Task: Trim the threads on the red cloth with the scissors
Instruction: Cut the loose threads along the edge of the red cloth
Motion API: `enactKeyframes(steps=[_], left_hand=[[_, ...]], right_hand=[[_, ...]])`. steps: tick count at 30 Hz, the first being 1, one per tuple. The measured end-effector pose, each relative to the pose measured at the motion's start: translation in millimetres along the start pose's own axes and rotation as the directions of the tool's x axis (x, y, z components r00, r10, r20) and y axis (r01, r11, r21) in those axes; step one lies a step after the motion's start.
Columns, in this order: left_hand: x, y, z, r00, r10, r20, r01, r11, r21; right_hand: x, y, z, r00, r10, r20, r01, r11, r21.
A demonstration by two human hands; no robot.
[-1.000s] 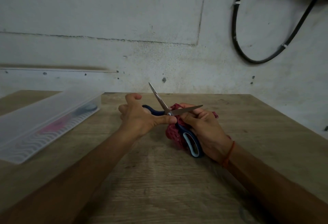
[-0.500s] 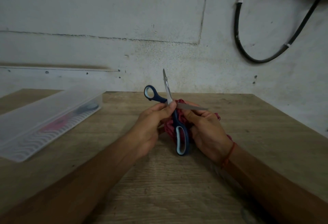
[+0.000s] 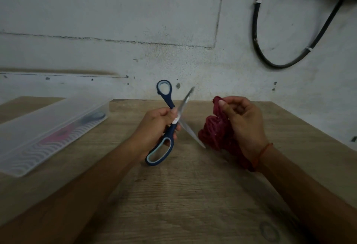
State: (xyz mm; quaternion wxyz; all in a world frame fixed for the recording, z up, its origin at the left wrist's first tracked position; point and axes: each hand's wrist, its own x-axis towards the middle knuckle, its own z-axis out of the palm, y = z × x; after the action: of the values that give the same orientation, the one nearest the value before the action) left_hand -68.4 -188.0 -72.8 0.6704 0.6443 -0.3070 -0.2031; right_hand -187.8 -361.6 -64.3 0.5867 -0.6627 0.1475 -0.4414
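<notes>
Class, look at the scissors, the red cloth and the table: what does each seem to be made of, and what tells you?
Scissors: grey blades, probably steel; smooth navy handles with pale blue lining, likely plastic.
Red cloth: soft bunched textile with ridged folds, possibly knitted.
Table: matt brown with grain lines, so wood or wood-look laminate.

The scissors blades are motion-blurred, their edges smeared toward 1 and 5 o'clock. The left hand covers the pivot. The right hand hides much of the red cloth; its threads are too small to tell. Contents of the clear box at 9 o'clock show only as vague pink and dark shapes.
</notes>
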Motion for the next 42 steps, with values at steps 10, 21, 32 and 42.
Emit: enactKeyframes(steps=[10, 21, 32, 42], left_hand=[[-7, -7, 8, 0.992, 0.076, 0.103, -0.1, 0.964, 0.248], [-6, -15, 13, 0.978, 0.094, 0.183, -0.14, 0.956, 0.256], [-12, -14, 26, 0.96, 0.239, 0.143, -0.277, 0.862, 0.423], [-9, -18, 26, 0.924, 0.36, 0.128, -0.374, 0.783, 0.496]], right_hand=[[-19, 17, 24, 0.956, -0.169, 0.241, 0.239, 0.924, -0.299], [-24, 12, 25, 0.954, 0.172, 0.246, -0.149, 0.983, -0.111], [-28, 5, 29, 0.947, 0.245, 0.209, -0.254, 0.967, 0.013], [-28, -2, 28, 0.968, 0.233, 0.093, -0.224, 0.97, -0.098]])
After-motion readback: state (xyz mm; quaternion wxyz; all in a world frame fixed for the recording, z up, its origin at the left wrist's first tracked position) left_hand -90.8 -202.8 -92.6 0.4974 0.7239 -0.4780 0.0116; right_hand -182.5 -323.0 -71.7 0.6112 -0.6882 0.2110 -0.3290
